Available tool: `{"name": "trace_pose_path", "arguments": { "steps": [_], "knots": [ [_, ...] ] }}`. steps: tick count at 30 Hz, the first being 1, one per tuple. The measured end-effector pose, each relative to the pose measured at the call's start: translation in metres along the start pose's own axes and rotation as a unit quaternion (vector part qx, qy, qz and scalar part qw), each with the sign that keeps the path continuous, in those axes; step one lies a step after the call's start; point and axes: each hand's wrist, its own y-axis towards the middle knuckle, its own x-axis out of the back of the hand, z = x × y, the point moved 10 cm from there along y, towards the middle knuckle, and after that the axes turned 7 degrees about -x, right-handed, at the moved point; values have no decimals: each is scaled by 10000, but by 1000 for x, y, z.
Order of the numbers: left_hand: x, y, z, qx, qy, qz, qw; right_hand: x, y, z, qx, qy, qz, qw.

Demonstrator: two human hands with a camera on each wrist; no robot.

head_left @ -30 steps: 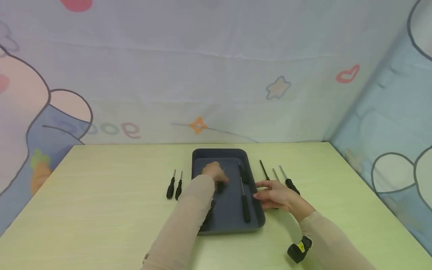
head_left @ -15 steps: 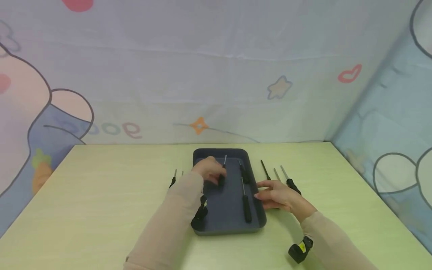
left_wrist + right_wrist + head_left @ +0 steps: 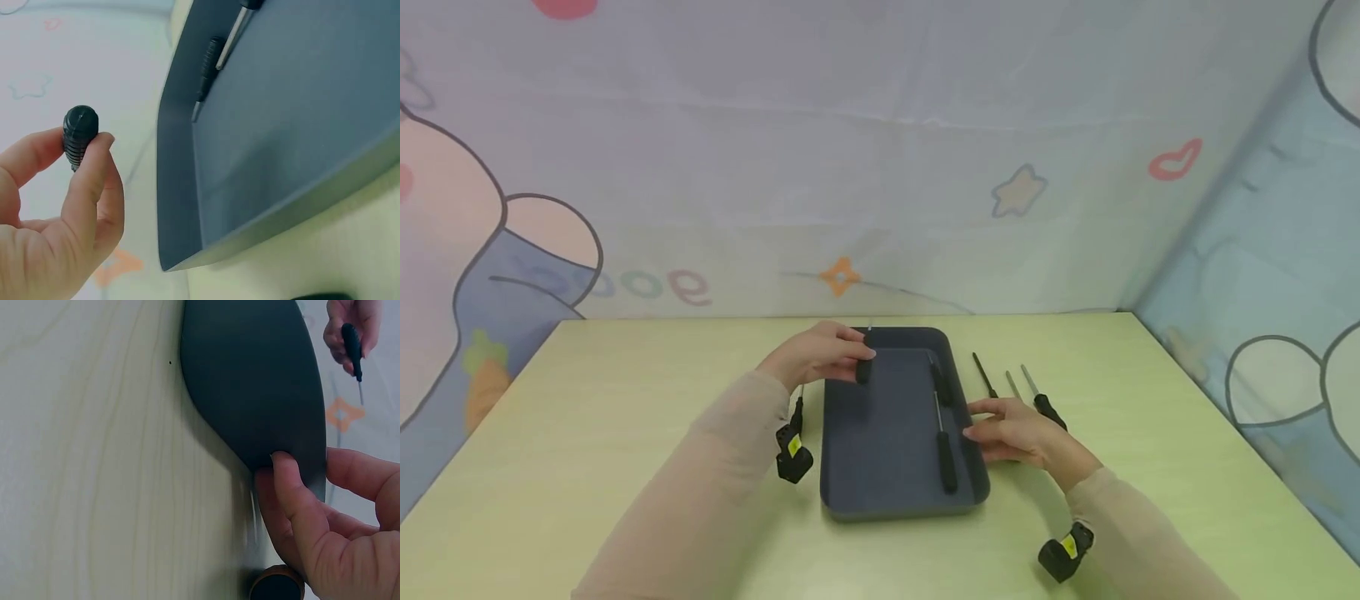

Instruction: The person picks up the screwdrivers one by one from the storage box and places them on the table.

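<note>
My left hand (image 3: pixel 820 354) pinches the black ribbed handle of a small screwdriver (image 3: pixel 863 368) between thumb and fingers, above the far left part of the dark grey tray (image 3: pixel 880 458). In the left wrist view the handle's butt end faces the camera; the right wrist view shows its thin shaft. My right hand (image 3: pixel 1011 433) touches the tray's right side, fingers relaxed. Thumb and fingertips lie right at the wall and rim in the right wrist view. Inside the tray, along its right side, lie a longer screwdriver (image 3: pixel 946 458) and a shorter screwdriver (image 3: pixel 941 385).
Right of the tray lie several screwdrivers, including a thick-handled screwdriver (image 3: pixel 1049 412) and a dark-shafted screwdriver (image 3: pixel 982 372), partly hidden by my right hand. Left of the tray, a screwdriver (image 3: pixel 798 412) shows beside my left sleeve. A printed cloth (image 3: pixel 880 183) hangs behind the table.
My left hand has lifted the screwdriver from the tray's middle and carried it left and away from me, toward the far left corner. My right hand stays at the tray's side.
</note>
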Motion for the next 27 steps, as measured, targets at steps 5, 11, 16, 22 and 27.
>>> {"name": "trace_pose_path", "arguments": {
  "steps": [5,11,16,22,27],
  "knots": [
    [8,-11,-7,-144,-134,-18,9998,0,0,0,-12,26,4,10000],
    [25,-25,-9,-261,126,-183,9994,0,0,0,-42,37,-16,10000],
    [36,-34,-6,-272,144,-236,9992,0,0,0,-49,32,-13,10000],
    [49,-41,3,-181,140,-381,9990,0,0,-2,-53,65,20,10000],
    [59,-46,10,-167,220,-441,9986,-1,-1,-2,-45,52,45,10000]
  ]
}}
